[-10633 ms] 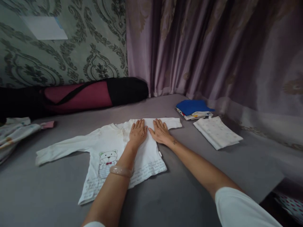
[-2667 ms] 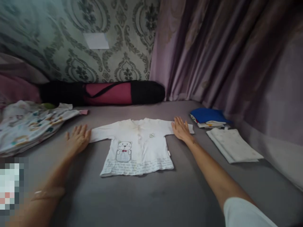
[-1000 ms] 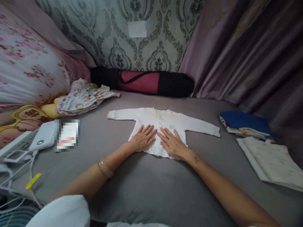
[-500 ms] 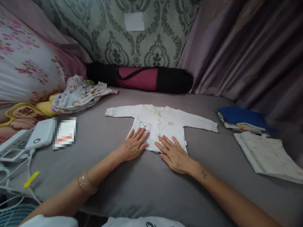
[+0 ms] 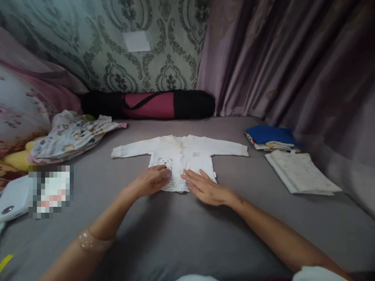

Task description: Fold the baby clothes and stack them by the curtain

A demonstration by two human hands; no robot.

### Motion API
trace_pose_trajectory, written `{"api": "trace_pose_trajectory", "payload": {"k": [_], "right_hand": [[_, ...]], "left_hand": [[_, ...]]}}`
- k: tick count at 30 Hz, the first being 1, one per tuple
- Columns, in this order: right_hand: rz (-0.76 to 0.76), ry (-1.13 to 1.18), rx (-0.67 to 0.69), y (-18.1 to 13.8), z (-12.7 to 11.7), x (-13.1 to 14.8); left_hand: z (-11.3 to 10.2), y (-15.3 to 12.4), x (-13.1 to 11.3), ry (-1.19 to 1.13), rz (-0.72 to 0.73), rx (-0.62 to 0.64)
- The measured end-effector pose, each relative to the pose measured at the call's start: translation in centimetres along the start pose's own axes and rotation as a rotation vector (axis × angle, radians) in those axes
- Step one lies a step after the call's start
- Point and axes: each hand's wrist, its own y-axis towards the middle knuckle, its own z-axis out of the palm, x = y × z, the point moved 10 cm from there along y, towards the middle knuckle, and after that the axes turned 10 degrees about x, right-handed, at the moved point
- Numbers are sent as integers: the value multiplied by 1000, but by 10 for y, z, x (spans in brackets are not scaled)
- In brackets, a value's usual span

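where the shirt (image 5: 181, 154) hem ends, both hands (image 5: 150, 181) rest flat.

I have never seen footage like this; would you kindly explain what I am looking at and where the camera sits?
There is no machine: a camera worn on a person's head looks forward and down at their own bare hands. The left hand and right hand rest open on the hem of a small white shirt, spread flat on a grey bed. Neither holds anything. To the right lie a folded white cloth and a blue-topped stack; to the left, a patterned garment; at the back, a rolled black and maroon bag.
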Motion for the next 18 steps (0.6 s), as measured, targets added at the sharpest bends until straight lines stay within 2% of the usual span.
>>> {"api": "trace_pose_trajectory", "payload": {"k": [2, 4, 6, 8, 9, 12, 15, 18], "right_hand": [[30, 126, -174, -10, -31, -25], [152, 190, -423, -31, -71, -72], [379, 212, -632, -63, -104, -133], [692, 227, -750, -100, -124, -195], [848, 208, -784, -119, -130, -220], [1045, 180, -818, -149, -140, -264], [1116, 179, -785, -153, -137, -284], [1133, 189, -739, -148, -133, -295]], "left_hand": [[-27, 3, 16, -180, -59, -75], [-49, 1, 42, -303, -158, -185], [-62, 0, 63, -334, -218, -264], [-67, 6, 74, -323, -233, -305], [-67, 13, 73, -318, -216, -307], [-62, 49, 51, -339, -111, -271], [-53, 97, 22, -368, -45, -217], [-45, 144, 0, -294, 6, -208]]}}
